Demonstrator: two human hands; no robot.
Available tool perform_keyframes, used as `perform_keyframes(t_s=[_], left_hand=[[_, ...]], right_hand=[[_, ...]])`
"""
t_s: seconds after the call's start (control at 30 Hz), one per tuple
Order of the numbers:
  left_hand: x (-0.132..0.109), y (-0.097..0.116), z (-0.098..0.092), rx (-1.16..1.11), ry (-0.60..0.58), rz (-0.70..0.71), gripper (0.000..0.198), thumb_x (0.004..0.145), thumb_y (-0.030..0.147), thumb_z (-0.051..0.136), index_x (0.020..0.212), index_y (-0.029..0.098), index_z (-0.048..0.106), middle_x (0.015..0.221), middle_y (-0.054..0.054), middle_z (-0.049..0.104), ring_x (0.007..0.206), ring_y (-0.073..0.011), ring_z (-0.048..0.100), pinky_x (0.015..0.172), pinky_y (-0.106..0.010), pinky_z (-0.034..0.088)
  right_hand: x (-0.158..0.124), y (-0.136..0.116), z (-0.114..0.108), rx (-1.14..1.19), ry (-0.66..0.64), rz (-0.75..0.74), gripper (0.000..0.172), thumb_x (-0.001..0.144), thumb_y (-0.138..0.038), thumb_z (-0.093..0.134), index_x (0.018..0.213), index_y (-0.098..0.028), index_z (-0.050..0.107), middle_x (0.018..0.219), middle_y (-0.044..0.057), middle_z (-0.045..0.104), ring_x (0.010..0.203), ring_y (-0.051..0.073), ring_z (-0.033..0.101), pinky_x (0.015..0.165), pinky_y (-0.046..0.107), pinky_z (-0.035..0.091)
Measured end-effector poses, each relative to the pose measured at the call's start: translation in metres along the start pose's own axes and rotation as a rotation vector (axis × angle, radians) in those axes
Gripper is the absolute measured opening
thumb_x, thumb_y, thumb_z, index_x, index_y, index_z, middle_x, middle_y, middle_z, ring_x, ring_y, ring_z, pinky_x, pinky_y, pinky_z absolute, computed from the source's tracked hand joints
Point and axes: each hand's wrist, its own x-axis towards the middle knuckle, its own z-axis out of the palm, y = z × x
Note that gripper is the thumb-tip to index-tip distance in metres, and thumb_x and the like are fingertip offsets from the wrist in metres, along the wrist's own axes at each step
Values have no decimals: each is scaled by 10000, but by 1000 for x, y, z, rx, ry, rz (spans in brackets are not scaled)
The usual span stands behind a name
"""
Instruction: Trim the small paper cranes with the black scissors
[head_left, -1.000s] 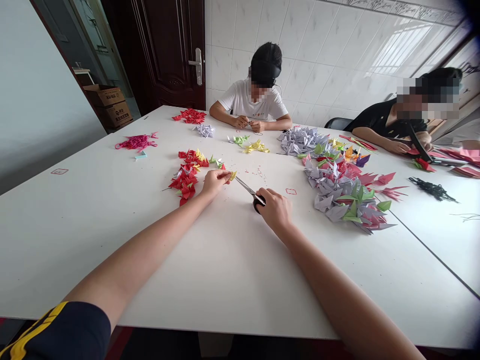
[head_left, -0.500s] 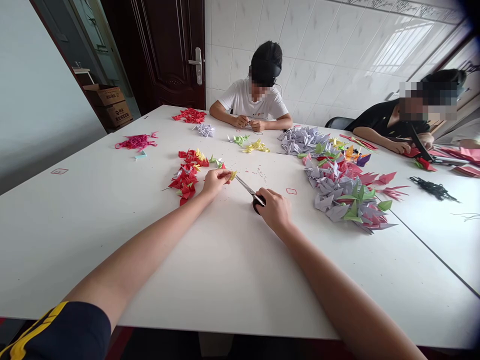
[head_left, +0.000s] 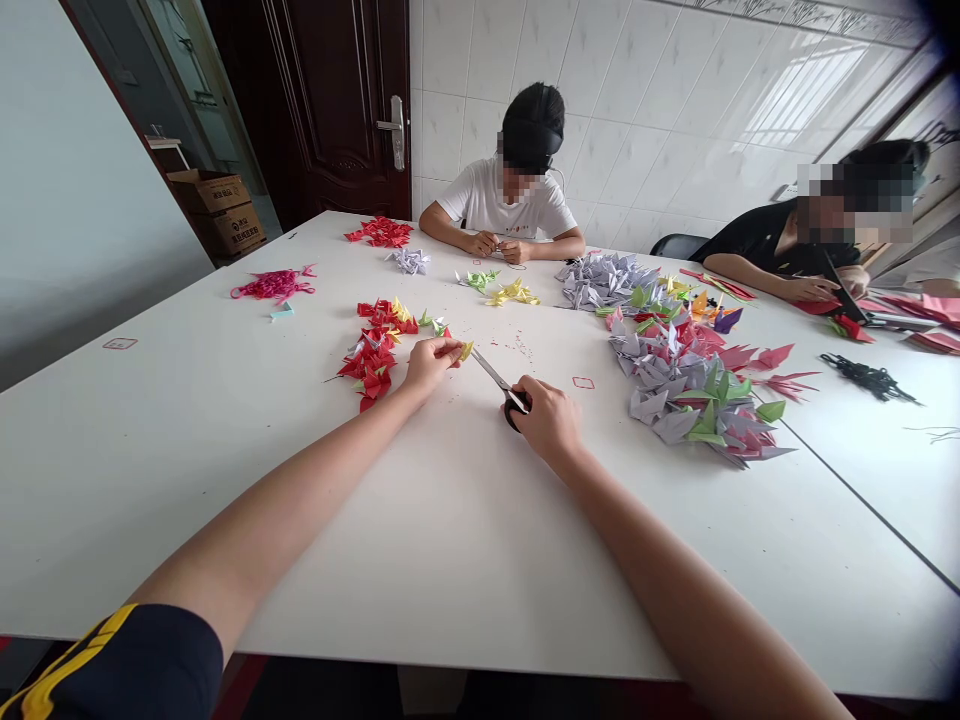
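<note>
My left hand [head_left: 433, 363] pinches a small yellow folded-paper piece [head_left: 466, 351], most of it hidden by the fingers. Black-handled scissors [head_left: 495, 380] are in my right hand [head_left: 551, 415], with its fingers wrapped around the handles. The blade tips reach up to the edge of the yellow paper; whether they touch it I cannot tell. Just left of my left hand lies a pile of red origami cranes [head_left: 369, 360] with a few yellow and green ones. Tiny red paper bits [head_left: 517, 345] are scattered beyond the scissors.
A large heap of grey, pink and green paper cranes [head_left: 667, 350] lies to the right. Across the white table [head_left: 420, 540] sit a person in a white shirt [head_left: 517, 210] and one in black. Pink cord [head_left: 274, 284] lies at left, black cord [head_left: 866, 378] at right.
Almost nothing differs. Both hands, the yellow paper and the scissors stay in nearly the same place.
</note>
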Motion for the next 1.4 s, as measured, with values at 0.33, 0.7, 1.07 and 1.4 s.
perform_keyframes(t_s=[0.33,0.7,1.07,1.4], left_hand=[[-2,2,0,35,24,-9,304,707,366,735,905,138,703,880,-75,698,684,-134,617,746,-324,523],[-2,3,1,80,24,12,261,714,355,717,864,142,702,878,-74,707,697,-140,621,719,-300,522],[-4,6,1,86,6,13,256,724,335,705,884,135,705,854,-73,703,693,-139,616,708,-299,512],[-3,5,1,76,7,17,250,710,338,715,860,139,692,862,-71,704,683,-131,609,707,-294,525]], right_hand=[[2,1,-1,209,-42,138,184,676,-342,655,833,-259,606,662,-41,605,574,136,489,511,241,275],[1,4,3,161,-21,68,188,680,-351,642,841,-258,618,727,-22,639,609,144,518,522,235,286],[1,4,2,156,-41,57,173,683,-340,621,833,-256,601,701,-28,623,584,138,487,515,237,278],[2,4,3,132,-38,52,180,689,-351,625,840,-256,600,704,-24,621,592,140,489,511,238,270]])
